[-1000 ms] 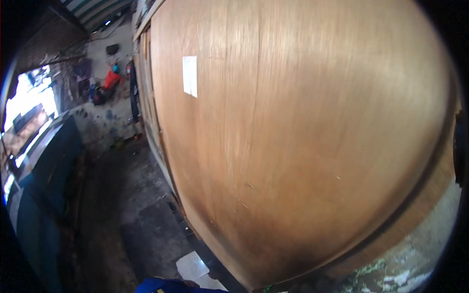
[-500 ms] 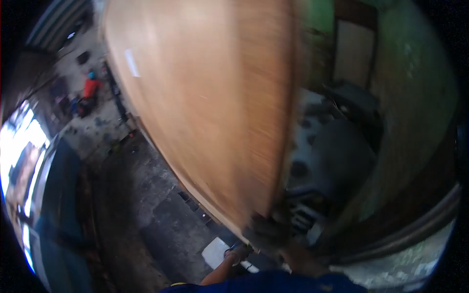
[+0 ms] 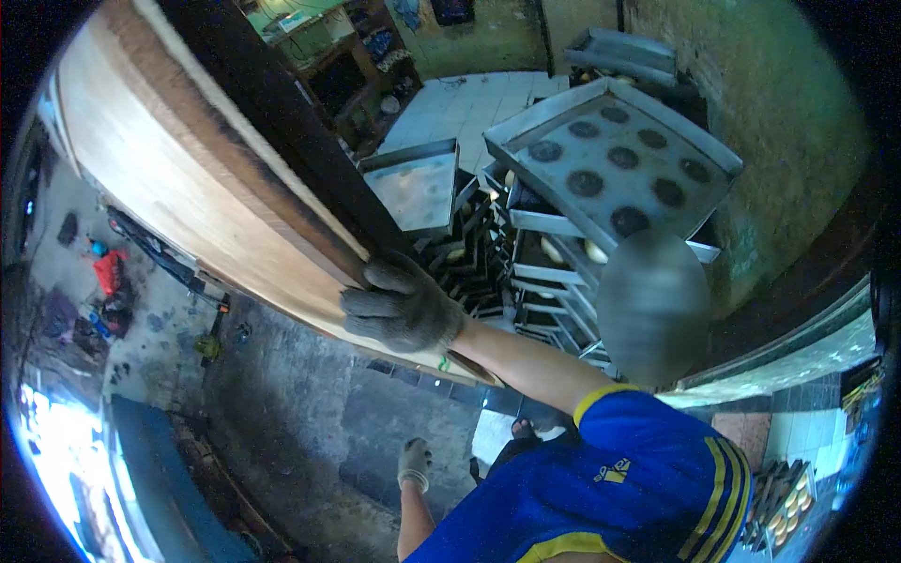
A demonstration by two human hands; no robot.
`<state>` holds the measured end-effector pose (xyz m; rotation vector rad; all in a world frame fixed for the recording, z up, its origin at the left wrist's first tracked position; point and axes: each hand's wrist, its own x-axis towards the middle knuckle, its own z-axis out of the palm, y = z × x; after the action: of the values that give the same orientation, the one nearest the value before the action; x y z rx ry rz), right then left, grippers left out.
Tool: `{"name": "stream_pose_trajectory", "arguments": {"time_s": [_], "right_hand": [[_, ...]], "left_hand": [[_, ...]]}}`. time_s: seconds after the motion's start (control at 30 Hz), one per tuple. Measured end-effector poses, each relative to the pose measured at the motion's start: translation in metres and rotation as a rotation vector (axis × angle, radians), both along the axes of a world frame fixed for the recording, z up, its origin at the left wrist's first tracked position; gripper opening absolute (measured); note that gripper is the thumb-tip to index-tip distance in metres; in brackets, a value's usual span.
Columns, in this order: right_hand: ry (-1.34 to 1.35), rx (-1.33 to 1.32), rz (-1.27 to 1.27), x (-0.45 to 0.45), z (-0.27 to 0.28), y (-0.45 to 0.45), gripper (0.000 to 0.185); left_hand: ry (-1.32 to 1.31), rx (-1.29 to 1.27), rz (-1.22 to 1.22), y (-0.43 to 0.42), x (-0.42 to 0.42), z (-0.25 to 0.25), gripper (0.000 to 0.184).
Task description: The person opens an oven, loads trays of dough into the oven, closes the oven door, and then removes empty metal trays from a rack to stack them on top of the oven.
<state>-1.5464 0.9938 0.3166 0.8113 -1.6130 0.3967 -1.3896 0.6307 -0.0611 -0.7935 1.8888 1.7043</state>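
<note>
My right hand, in a dark grey knitted glove, reaches out to the wooden door. Its fingers wrap round the door's edge, low in the upright panel. My left hand, in a lighter grey glove, hangs above the dark floor at the lower middle. Its fingers are loosely bent and a little apart, with nothing seen in them. Beyond the door edge, a large metal tray with dark round marks lies on a rack of stacked trays holding pale round pieces.
Another tray lies left of the large one. A mouldy green wall rises at the right. Blue panels stand at the lower left. More trays of round pieces are at the lower right. A blurred oval hides part of the rack.
The door surface has shifted left in view, and the rack and trays behind it now show clearly. My right hand appears at the door edge, and my left hand hangs away from it.
</note>
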Motion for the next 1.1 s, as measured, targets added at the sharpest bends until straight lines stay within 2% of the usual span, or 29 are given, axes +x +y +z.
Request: {"name": "stream_pose_trajectory", "arguments": {"time_s": [0.07, 0.17, 0.27, 0.33, 0.37, 0.43, 0.5, 0.57, 0.63, 0.67, 0.7, 0.73, 0.77, 0.8, 0.83, 0.87, 0.93, 0.97, 1.03, 1.07, 1.1], "right_hand": [[0.047, -0.035, 0.015, -0.032, 0.014, -0.030, 0.032], [-0.010, 0.171, -0.277, -0.057, 0.015, -0.066, 0.028], [-0.234, 0.013, -0.127, -0.046, 0.036, -0.080, 0.032], [-0.443, 0.154, -0.077, -0.029, 0.045, -0.073, 0.036], [-0.433, 0.103, 0.033, -0.018, 0.041, -0.065, 0.035], [-0.574, -0.089, 0.273, -0.015, -0.028, -0.066, 0.034], [-0.841, -0.131, 0.196, 0.043, -0.079, -0.039, 0.036], [-1.037, -0.141, 0.135, 0.098, -0.152, -0.003, 0.040], [-1.646, -0.185, -0.142, 0.157, -0.166, 0.034, 0.048], [-1.648, -0.177, -0.176, 0.184, -0.186, 0.048, 0.048], [-1.500, -0.302, -0.198, 0.207, -0.219, 0.062, 0.051], [-1.345, -0.417, -0.213, 0.220, -0.236, 0.082, 0.054], [-1.345, -0.409, -0.240, 0.226, -0.225, 0.100, 0.054], [-1.447, -0.495, -0.304, 0.234, -0.209, 0.109, 0.053], [-1.503, -0.548, -0.338, 0.238, -0.206, 0.115, 0.053], [-1.558, -0.602, -0.373, 0.243, -0.203, 0.122, 0.052], [-1.461, -0.698, -0.460, 0.254, -0.216, 0.133, 0.051], [-1.398, -0.680, -0.572, 0.262, -0.219, 0.130, 0.051], [-1.427, -0.768, -0.610, 0.270, -0.203, 0.125, 0.049], [-1.467, -0.841, -0.633, 0.273, -0.194, 0.122, 0.048], [-1.459, -0.930, -0.618, 0.276, -0.191, 0.118, 0.047]], "left_hand": [[0.034, -0.154, -0.084, -0.014, -0.035, 0.052, 0.021], [0.235, -0.023, 0.067, -0.015, -0.068, 0.058, 0.025], [0.334, 0.068, 0.151, 0.024, -0.086, 0.092, 0.031], [0.354, 0.107, 0.175, 0.056, -0.093, 0.105, 0.035], [0.395, 0.082, 0.108, 0.067, -0.095, 0.106, 0.042], [0.437, 0.064, 0.045, 0.093, -0.106, 0.117, 0.049], [0.756, -0.030, -0.004, 0.119, -0.110, 0.158, 0.067], [0.850, -0.102, 0.063, 0.131, -0.125, 0.191, 0.079], [0.970, -0.168, 0.087, 0.155, -0.133, 0.270, 0.082], [1.096, -0.238, 0.015, 0.141, -0.153, 0.285, 0.085], [1.228, -0.298, -0.049, 0.137, -0.170, 0.298, 0.088], [1.267, -0.428, -0.029, 0.156, -0.168, 0.346, 0.092], [1.256, -0.503, 0.025, 0.163, -0.174, 0.368, 0.094], [1.378, -0.580, 0.034, 0.167, -0.187, 0.383, 0.094], [1.345, -0.628, 0.073, 0.177, -0.191, 0.403, 0.093], [1.467, -0.712, 0.080, 0.178, -0.212, 0.407, 0.090], [1.429, -0.550, 0.216, 0.205, -0.228, 0.418, 0.088], [1.436, -0.537, 0.204, 0.207, -0.240, 0.413, 0.088], [1.750, -0.542, 0.355, 0.208, -0.273, 0.391, 0.089], [1.764, -0.360, 0.431, 0.215, -0.281, 0.386, 0.085], [1.803, -0.181, 0.387, 0.222, -0.279, 0.386, 0.081]]}}
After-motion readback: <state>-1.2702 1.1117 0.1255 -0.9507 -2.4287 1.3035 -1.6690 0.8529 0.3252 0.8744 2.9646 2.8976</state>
